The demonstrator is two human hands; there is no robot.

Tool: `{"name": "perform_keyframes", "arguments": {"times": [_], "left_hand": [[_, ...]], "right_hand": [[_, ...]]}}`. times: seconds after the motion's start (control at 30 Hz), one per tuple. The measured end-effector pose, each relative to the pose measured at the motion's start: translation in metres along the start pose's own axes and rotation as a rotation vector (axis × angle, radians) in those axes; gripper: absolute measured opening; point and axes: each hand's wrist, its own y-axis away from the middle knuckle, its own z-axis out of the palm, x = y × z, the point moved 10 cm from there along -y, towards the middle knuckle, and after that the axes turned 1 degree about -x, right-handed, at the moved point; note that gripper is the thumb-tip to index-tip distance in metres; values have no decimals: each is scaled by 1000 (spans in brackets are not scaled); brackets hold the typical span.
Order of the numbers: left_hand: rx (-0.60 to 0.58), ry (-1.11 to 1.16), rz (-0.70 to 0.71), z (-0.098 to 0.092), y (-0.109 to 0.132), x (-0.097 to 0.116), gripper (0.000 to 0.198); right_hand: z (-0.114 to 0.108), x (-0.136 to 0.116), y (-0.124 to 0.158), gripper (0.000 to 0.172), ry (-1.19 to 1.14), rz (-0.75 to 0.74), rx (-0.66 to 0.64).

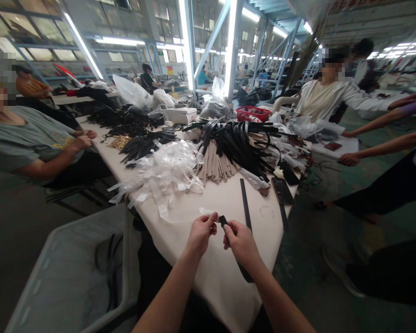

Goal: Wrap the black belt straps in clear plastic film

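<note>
My left hand (201, 234) and my right hand (241, 241) are close together above a white-covered worktable (211, 282). A short black strap piece (223, 221) sits between them, pinched by my right fingertips. My left fingers grip a transparent plastic strip (206, 211), which seems to touch the black piece. A long, narrow black strip (245, 201) lies on the table beyond my right hand. Farther off are a heap of white plastic strips (164, 173) and a pile of black straps (237, 138).
Beige straps (217, 162) and black pieces (145, 144) crowd the table. A grey bin (72, 273) holding black straps stands at lower left. A seated co-worker's hands (85, 138) are at the left edge. Other people stand at right, one with an outstretched arm (350, 158).
</note>
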Motion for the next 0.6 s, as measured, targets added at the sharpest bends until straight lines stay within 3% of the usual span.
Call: {"name": "perform_keyframes", "arguments": {"times": [0.23,0.6], "left_hand": [[0,-6,1,-1,-2,-3,40],[-4,-116,134,-6,-5,5,38]], "right_hand": [[1,-5,1,29,32,-2,-9],[8,-7,1,31,32,13,-41]]}}
